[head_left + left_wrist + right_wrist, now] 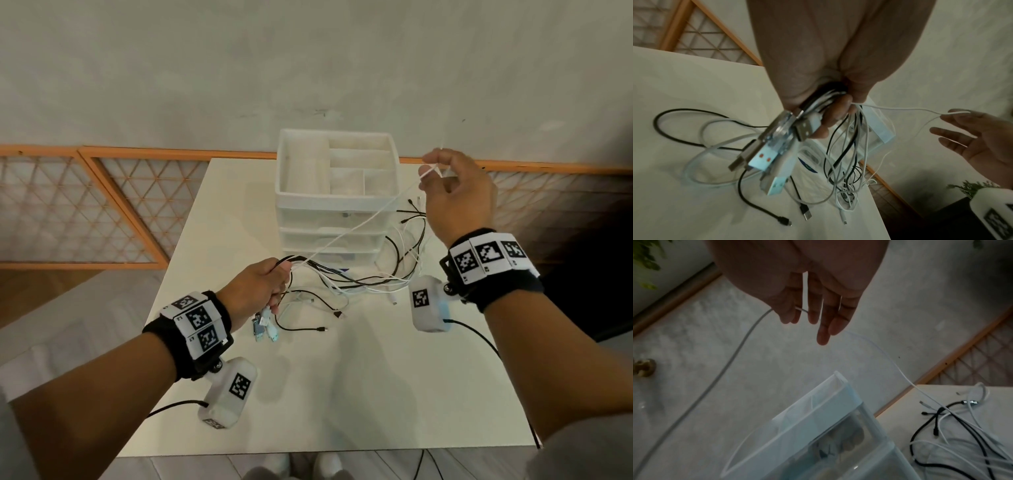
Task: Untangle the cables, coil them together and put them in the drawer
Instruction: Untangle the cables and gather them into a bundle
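Gripping a bundle of black and white cables (346, 277) by their plugs, the left hand (257, 287) hovers above the table (342, 394). The raised right hand (455, 192) seemingly pinches one taut white cable (359, 226) beside the drawer unit (337, 202).

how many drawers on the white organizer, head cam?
3, stacked under the open top tray: top drawer, middle drawer, bottom drawer. The bottom drawer is partly behind the cables, so anything lower would be hidden.
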